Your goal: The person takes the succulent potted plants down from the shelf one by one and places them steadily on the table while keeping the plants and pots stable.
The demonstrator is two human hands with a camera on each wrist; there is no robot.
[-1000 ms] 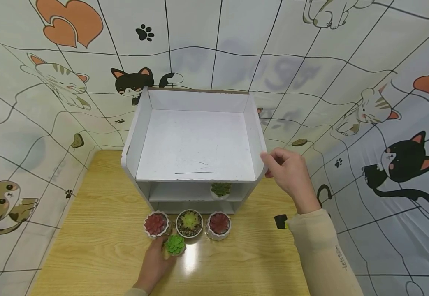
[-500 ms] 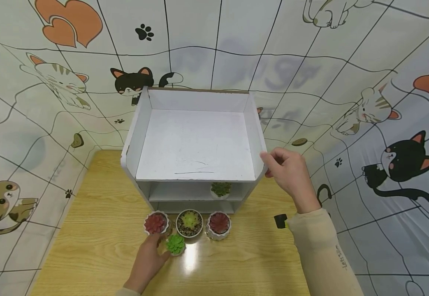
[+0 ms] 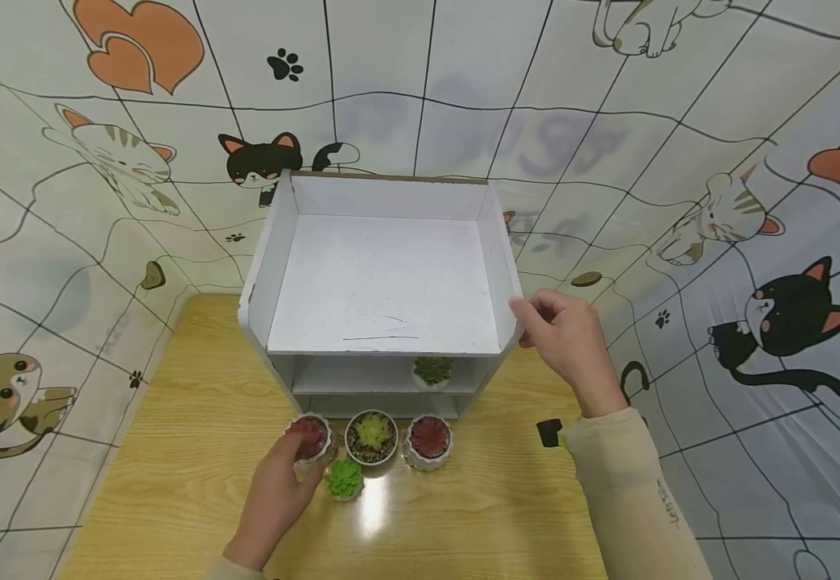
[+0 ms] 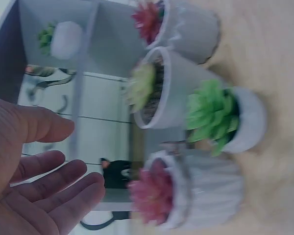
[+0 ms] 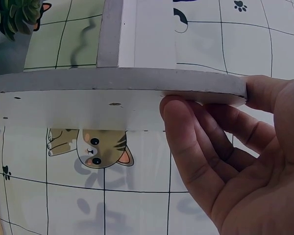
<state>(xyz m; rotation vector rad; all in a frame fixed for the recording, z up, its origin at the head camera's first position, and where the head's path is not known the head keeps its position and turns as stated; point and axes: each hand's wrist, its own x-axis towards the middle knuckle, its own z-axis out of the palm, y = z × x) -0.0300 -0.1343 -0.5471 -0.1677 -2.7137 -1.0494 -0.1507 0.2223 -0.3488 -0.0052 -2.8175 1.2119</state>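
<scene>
My left hand is beside a red potted succulent in a ribbed white pot, its fingers overlapping the plant in the head view. In the left wrist view the thumb and fingers are spread, with nothing between them. Close by stands a bright green succulent in a small white pot. A yellow-green succulent in a round pot and a second red succulent line up to the right. My right hand pinches the side panel's edge of a white shelf unit.
A dark green succulent sits inside the shelf's middle level, toward the right. The unit stands on a wooden table against cat-patterned wall cloth. A black tab is on the table near the right sleeve.
My left hand has moved away from the green succulent, leftward and up to the left red succulent. The right hand keeps its pinch on the shelf edge; the pots stay in place.
</scene>
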